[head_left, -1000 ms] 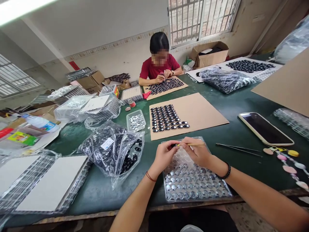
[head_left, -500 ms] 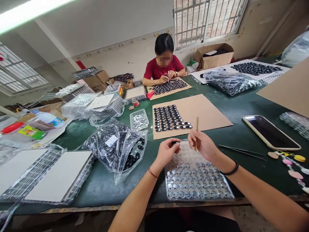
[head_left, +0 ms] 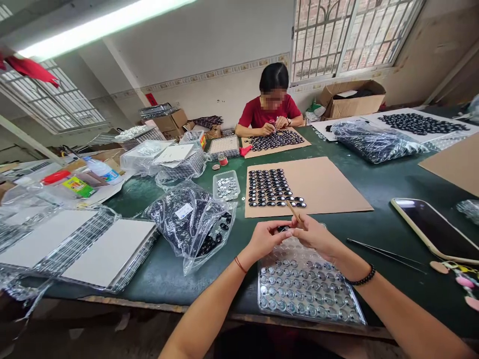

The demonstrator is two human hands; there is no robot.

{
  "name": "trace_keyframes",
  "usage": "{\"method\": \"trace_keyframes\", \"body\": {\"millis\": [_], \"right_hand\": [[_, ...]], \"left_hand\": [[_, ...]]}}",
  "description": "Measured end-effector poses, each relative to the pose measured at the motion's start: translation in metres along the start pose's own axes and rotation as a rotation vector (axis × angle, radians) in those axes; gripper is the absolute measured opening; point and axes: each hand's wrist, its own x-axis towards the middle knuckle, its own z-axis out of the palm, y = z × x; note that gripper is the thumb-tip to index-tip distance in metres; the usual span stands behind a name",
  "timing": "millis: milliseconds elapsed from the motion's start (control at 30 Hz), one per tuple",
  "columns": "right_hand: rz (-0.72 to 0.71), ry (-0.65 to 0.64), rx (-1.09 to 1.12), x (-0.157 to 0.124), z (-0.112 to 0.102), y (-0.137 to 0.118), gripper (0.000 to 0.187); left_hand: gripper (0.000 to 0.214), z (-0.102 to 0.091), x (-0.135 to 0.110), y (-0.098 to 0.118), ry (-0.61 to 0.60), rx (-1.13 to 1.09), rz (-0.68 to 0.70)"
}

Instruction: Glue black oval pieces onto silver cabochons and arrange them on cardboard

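Observation:
My left hand [head_left: 265, 238] pinches a small glossy black oval piece [head_left: 283, 228] between thumb and fingers. Close against it, my right hand [head_left: 316, 238] is closed around a thin wooden stick [head_left: 294, 211], which leans up and to the left. The fingers of both hands meet at the black piece, and the stick's lower end is hidden there. Beneath them lies a clear plastic tray [head_left: 309, 291] of round pockets; its nearer rows hold shiny round pieces. Just beyond, rows of black oval pieces with pale centres [head_left: 267, 187] lie on a cardboard sheet [head_left: 333, 187].
To the left are an open bag of black pieces [head_left: 187, 224], a tub of small silvery discs [head_left: 226, 186] and stacked trays with white cards [head_left: 112, 249]. Tweezers [head_left: 385, 255] and a phone [head_left: 436, 229] lie to the right. Across the table, a person [head_left: 273, 112] handles similar pieces.
My right hand has come in to meet my left, and the stick has gone from upright to tilted left. The camera view has turned, shifting most of the scene rightward.

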Motion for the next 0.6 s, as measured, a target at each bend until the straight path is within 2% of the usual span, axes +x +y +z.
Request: {"method": "trace_keyframes", "body": {"millis": [167, 233, 300, 367, 433, 467, 600], "right_hand": [[0.039, -0.116, 0.130, 0.001, 0.002, 0.002, 0.029], [0.026, -0.108, 0.170, 0.002, 0.002, 0.003, 0.030], [-0.014, -0.047, 0.201, 0.003, 0.001, 0.002, 0.033], [-0.047, 0.026, 0.252, 0.004, -0.002, -0.001, 0.033], [-0.057, 0.075, 0.323, 0.005, -0.005, -0.006, 0.033], [-0.063, 0.091, 0.361, 0.005, -0.007, -0.008, 0.032], [-0.065, 0.117, 0.438, 0.003, -0.009, -0.013, 0.030]], "left_hand": [[0.040, 0.005, -0.002, 0.000, -0.030, 0.045, 0.020], [0.041, 0.004, -0.001, -0.002, -0.028, 0.077, 0.065], [0.041, -0.003, 0.004, -0.006, 0.014, 0.122, 0.116], [0.037, -0.016, 0.013, -0.014, 0.165, 0.208, 0.106], [0.037, -0.035, 0.023, -0.027, 0.398, 0.330, 0.013], [0.038, -0.045, 0.028, -0.035, 0.467, 0.374, -0.018], [0.033, -0.078, 0.035, -0.062, 0.610, 0.567, -0.083]]}}
